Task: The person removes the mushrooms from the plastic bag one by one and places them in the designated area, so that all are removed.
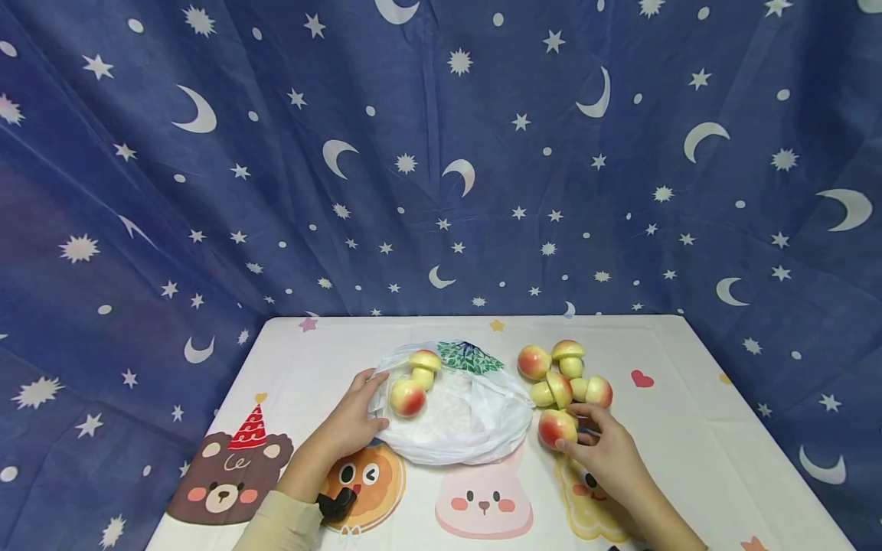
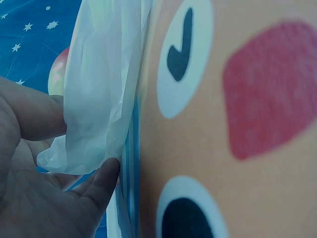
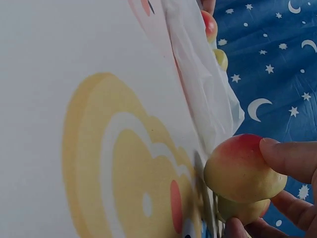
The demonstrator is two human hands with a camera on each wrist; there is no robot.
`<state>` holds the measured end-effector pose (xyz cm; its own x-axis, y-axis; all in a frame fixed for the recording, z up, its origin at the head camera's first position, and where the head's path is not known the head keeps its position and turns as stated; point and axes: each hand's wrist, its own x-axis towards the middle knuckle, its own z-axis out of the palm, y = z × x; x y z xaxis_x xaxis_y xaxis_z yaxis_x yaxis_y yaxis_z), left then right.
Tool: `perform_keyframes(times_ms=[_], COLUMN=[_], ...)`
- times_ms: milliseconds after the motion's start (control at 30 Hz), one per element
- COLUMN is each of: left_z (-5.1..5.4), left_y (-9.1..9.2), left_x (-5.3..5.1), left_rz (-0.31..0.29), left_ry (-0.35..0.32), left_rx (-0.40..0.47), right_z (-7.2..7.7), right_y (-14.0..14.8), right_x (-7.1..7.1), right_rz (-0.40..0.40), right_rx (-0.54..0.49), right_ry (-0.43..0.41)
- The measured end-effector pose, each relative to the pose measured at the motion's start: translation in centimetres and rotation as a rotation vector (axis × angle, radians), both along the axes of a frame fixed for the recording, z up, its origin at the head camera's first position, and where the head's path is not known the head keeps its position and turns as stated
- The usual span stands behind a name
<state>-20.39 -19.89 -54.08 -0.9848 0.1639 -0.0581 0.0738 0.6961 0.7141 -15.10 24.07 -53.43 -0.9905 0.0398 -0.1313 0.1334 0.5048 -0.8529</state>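
A white plastic bag (image 1: 448,428) with a green leaf print lies on the table, and two toy mushrooms (image 1: 408,398) rest on its left part. The left hand (image 1: 353,417) holds the bag's left edge, which shows as thin white plastic (image 2: 99,89) between thumb and fingers in the left wrist view. Right of the bag, the right hand (image 1: 609,451) grips a red-and-yellow mushroom (image 1: 555,428) between thumb and fingers. In the right wrist view that mushroom (image 3: 242,168) has its cap toward the camera, with thumb and fingertips against it.
Several more mushrooms (image 1: 560,389) lie grouped behind the right hand, to the right of the bag. The white tablecloth (image 1: 689,428) carries printed cartoon faces along the front. A blue curtain (image 1: 482,252) with moons and stars hangs behind the table.
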Motion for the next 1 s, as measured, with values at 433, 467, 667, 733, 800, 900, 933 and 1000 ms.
perform_keyframes(times_ms=[433, 467, 667, 733, 800, 900, 933, 1000], left_z=[-0.02, -0.03, 0.04, 0.07, 0.08, 0.14, 0.17, 0.24], left_y=[0.04, 0.03, -0.04, -0.05, -0.03, 0.07, 0.11, 0.17], left_x=[0.0, -0.02, 0.03, 0.04, 0.0, -0.07, -0.09, -0.1], left_rz=[0.008, 0.008, 0.006, 0.006, 0.005, 0.003, 0.001, 0.0], left_ry=[-0.014, -0.014, -0.016, -0.02, -0.018, -0.021, -0.02, -0.019], left_rx=[0.004, 0.006, 0.003, -0.001, -0.004, -0.003, -0.003, -0.003], right_z=[-0.37, -0.4, -0.45, -0.43, -0.38, -0.27, -0.21, -0.04], right_y=[-0.09, -0.09, -0.03, 0.03, 0.15, 0.39, 0.47, 0.61], right_x=[0.01, 0.0, -0.02, -0.05, -0.09, -0.13, -0.15, -0.16], right_rz=[-0.013, -0.012, -0.013, -0.011, -0.005, 0.007, 0.01, 0.016], right_rx=[-0.004, -0.004, 0.005, 0.011, 0.015, 0.012, 0.011, 0.009], right_ry=[-0.002, -0.002, -0.012, -0.007, 0.005, 0.035, 0.042, 0.05])
